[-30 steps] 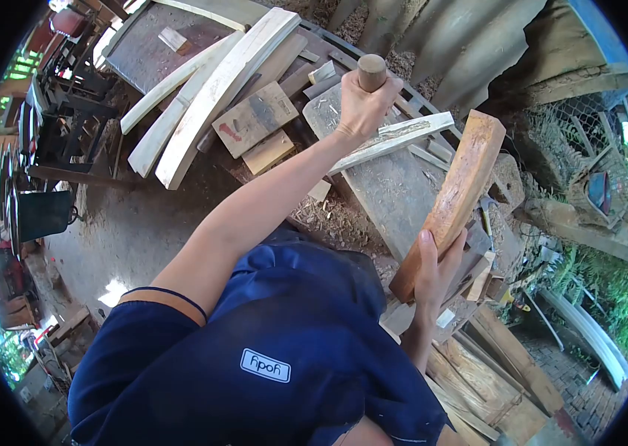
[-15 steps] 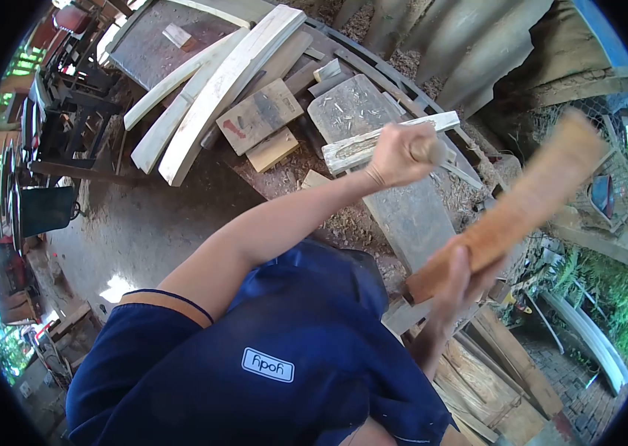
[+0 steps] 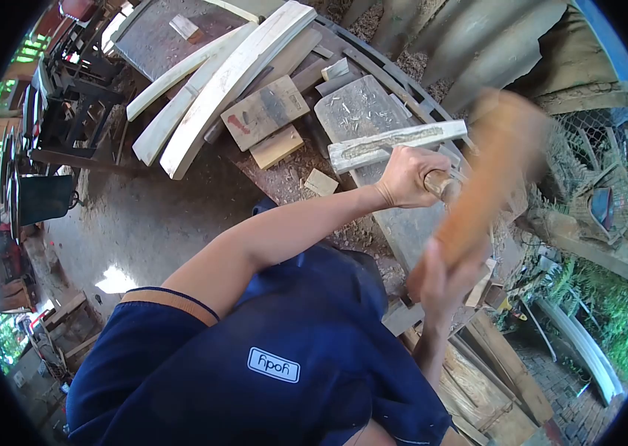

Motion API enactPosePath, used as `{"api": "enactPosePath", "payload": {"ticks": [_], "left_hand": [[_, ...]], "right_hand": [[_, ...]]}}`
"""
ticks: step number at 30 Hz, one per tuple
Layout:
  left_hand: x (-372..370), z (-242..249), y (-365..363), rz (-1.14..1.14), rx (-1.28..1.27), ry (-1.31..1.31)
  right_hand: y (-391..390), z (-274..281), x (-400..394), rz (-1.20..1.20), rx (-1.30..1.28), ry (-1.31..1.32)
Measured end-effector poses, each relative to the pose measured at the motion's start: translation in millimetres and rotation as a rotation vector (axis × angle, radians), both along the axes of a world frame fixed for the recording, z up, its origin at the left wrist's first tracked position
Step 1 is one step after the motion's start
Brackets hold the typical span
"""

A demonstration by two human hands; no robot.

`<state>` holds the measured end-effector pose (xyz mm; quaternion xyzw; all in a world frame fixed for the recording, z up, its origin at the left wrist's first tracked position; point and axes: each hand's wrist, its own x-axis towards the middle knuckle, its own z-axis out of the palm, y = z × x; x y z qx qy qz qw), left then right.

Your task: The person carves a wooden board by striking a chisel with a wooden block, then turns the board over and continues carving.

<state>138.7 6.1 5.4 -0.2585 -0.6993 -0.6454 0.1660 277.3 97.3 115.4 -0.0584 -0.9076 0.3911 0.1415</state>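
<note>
My left hand (image 3: 409,178) is wrapped round the wooden handle of a chisel (image 3: 436,183), whose butt end faces up; the blade is hidden below the fist. Right under this hand lies a pale wooden bar (image 3: 362,154) with a long rough slot cut along its top. My right hand (image 3: 449,282) grips the lower end of a flat orange-brown wooden mallet (image 3: 481,189). Motion smears the mallet's upper end, and its edge overlaps the chisel's handle end in this view.
The bar rests across a grey plank (image 3: 358,111) strewn with shavings. Long curved timbers (image 3: 236,85) and wood blocks (image 3: 266,113) lie to the left. Boards (image 3: 503,364) lean at lower right, chairs (image 3: 69,111) stand at far left, and corrugated sheets (image 3: 477,44) rise behind.
The mallet has swung left, from out at the right to beside the chisel handle. My left hand keeps its grip, and the whole view has shifted slightly.
</note>
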Motion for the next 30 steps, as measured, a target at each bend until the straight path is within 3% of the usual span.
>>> {"api": "enactPosePath", "payload": {"ticks": [5,7,8,9,11,12,13,17,20,30], "left_hand": [[6.6,-5.2,-6.1,-0.064,-0.030,-0.050],[5.8,-0.1,-8.6,-0.072,-0.041,-0.088],[4.6,0.8,-9.0,-0.073,-0.055,-0.142],[4.1,4.7,-8.7,-0.086,-0.050,-0.136],[-2.1,13.8,-9.0,-0.067,0.258,-0.172],[-13.2,-11.1,-4.9,-0.064,0.246,-0.210],[-19.1,-5.2,-12.3,-0.065,0.242,-0.215],[-57.9,13.0,-50.4,0.065,0.592,-0.631],[-70.5,15.8,-60.2,0.143,0.742,-0.633],[-40.1,24.5,-39.6,0.108,0.401,-0.519]], "right_hand": [[-3.6,-1.0,4.9,-0.068,-0.178,0.016],[-6.9,-8.0,7.6,-0.068,-0.440,0.320],[-7.6,-6.9,6.4,-0.077,-0.436,0.325],[-8.7,-3.8,3.4,-0.051,-0.351,0.155],[-9.6,0.5,-7.0,0.016,-0.183,-0.181],[-11.0,-1.9,-7.2,0.006,-0.234,-0.142],[-12.0,-7.3,-5.2,0.004,-0.238,-0.146],[-8.7,-15.7,-2.4,-0.056,-0.339,-0.095],[-5.1,-16.1,4.9,-0.095,-0.339,-0.131],[0.9,-24.5,20.4,-0.171,-0.382,-0.106]]}}
